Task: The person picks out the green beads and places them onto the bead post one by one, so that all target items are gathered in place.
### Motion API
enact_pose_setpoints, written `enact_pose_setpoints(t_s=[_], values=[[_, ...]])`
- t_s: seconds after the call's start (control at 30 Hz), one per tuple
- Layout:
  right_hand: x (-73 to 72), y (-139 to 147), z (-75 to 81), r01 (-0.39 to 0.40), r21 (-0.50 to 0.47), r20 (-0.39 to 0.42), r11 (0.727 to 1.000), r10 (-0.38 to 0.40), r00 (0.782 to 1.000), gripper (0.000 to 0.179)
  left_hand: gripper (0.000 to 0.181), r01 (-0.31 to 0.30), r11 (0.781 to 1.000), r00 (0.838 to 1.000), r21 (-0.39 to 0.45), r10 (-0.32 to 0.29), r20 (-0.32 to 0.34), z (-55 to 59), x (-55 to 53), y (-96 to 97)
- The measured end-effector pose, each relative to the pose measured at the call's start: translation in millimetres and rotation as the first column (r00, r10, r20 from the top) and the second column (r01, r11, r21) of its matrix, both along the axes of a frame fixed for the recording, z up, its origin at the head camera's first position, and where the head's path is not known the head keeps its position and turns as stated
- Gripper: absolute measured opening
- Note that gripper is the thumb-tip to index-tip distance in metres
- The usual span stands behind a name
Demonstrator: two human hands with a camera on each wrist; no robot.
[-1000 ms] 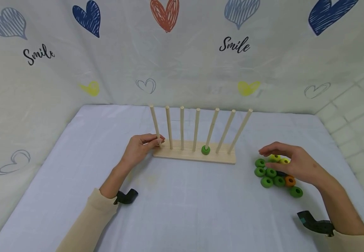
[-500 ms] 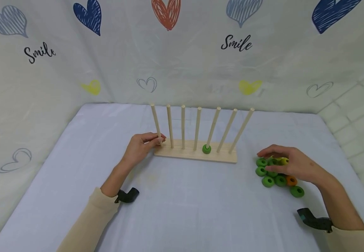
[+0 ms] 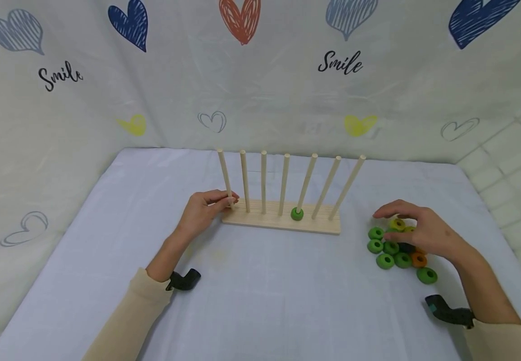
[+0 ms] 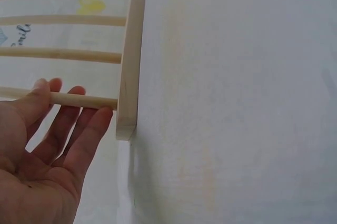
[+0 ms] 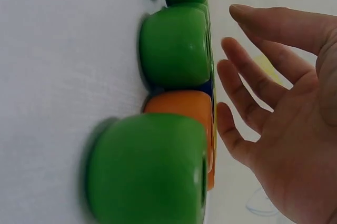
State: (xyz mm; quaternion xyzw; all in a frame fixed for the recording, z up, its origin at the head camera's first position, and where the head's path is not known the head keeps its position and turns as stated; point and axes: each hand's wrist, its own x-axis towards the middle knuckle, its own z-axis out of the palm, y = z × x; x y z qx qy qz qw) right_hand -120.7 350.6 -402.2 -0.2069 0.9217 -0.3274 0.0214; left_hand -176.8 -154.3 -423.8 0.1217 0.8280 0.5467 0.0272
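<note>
A wooden peg rack (image 3: 260, 219) with several upright pegs stands at the middle of the table. One green bead (image 3: 297, 214) sits at the foot of its third peg from the right. My left hand (image 3: 199, 213) pinches the leftmost peg (image 4: 87, 101) low down, thumb on one side and fingers on the other. Over a cluster of loose beads at the right hovers my right hand (image 3: 427, 228), its fingers loosely bent and nothing between them. Green beads (image 3: 385, 261), orange beads (image 5: 181, 104), yellow beads (image 3: 397, 223) and a dark bead (image 3: 406, 247) lie there, some partly hidden by the hand.
A white cloth (image 3: 260, 296) covers the table. Behind it hangs a pale curtain (image 3: 278, 90) printed with hearts and the word Smile. A black wrist camera (image 3: 450, 312) sits on the right arm, another black camera (image 3: 185, 280) on the left.
My right hand dipped slightly towards the beads, then its forefinger rose and the gap to the thumb widened. My left hand stays on the peg. The head view has shifted a little.
</note>
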Motion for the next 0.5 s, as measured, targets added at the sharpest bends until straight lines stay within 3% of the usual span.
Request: enact_pose_setpoints(t_s=[0.27, 0.5], values=[[-3.9, 0.8, 0.1, 0.014, 0.061, 0.086, 0.998, -0.019, 0.996, 0.036, 0.023, 0.009, 1.0, 1.0, 0.008, -0.009, -0.029, -0.7, 0.2, -0.4], [-6.4, -0.8, -3.4, -0.036, 0.107, 0.117, 0.994, 0.023, 0.993, 0.032, 0.021, 0.003, 1.0, 1.0, 0.017, -0.003, -0.001, 0.1, 0.2, -0.4]])
